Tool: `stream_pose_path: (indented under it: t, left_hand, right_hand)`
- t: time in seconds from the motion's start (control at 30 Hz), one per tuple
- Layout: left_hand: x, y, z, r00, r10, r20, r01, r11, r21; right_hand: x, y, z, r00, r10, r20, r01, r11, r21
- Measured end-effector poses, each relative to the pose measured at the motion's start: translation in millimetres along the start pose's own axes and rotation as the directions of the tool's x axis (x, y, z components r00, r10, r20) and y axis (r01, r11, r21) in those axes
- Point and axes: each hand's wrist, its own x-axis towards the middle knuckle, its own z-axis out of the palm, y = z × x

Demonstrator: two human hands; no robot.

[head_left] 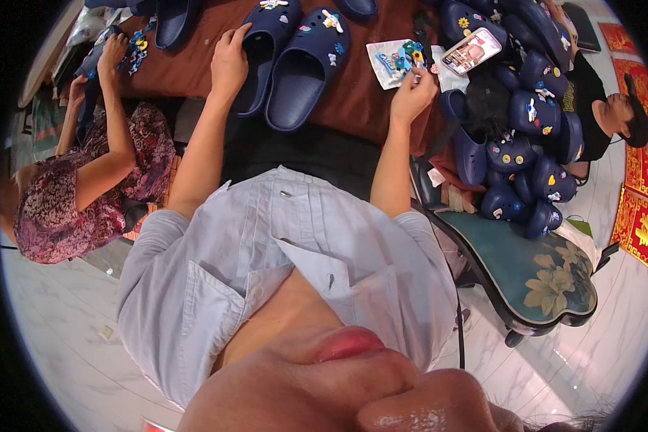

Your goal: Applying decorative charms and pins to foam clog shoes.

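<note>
Now the left hand [230,63] touches a clog [260,59] (navy)

Pale blue-grey shirt [353,248], matte woven cloth, creased. Left sleeve [155,248] loose, short, well behind left hand [229,65]; right sleeve [428,241] same cloth, well behind right hand [415,93]. Forearms bare between sleeves and grips. Pointed collar [210,302] open, farther back from both grips. Shirt front between arms: stitched seams, small shiny button [286,193] toward grips, dark-edged buttonhole [330,279] farther back.
</note>
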Motion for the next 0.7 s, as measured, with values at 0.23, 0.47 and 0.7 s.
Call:
stream_pose_path:
  t: [0.23, 0.47, 0.7]
  left_hand:
    - [0.4, 1.5, 0.4, 0.999, 0.037, -0.011, -0.036, 0.999, 0.04]
    - [0.1, 2.7, -2.2, 1.0, 0.024, -0.017, -0.024, 0.999, 0.034]
    - [1.1, 1.4, -3.5, 1.0, 0.015, 0.011, -0.016, 0.999, 0.05]
  right_hand:
    - [37.3, 53.0, 4.1, 0.991, -0.012, -0.13, 0.0, 0.995, -0.097]
    - [53.9, 77.1, 15.7, 0.992, 0.114, -0.05, -0.121, 0.982, -0.146]
    - [51.0, 84.1, 17.8, 0.993, 0.115, 0.033, -0.11, 0.986, -0.126]
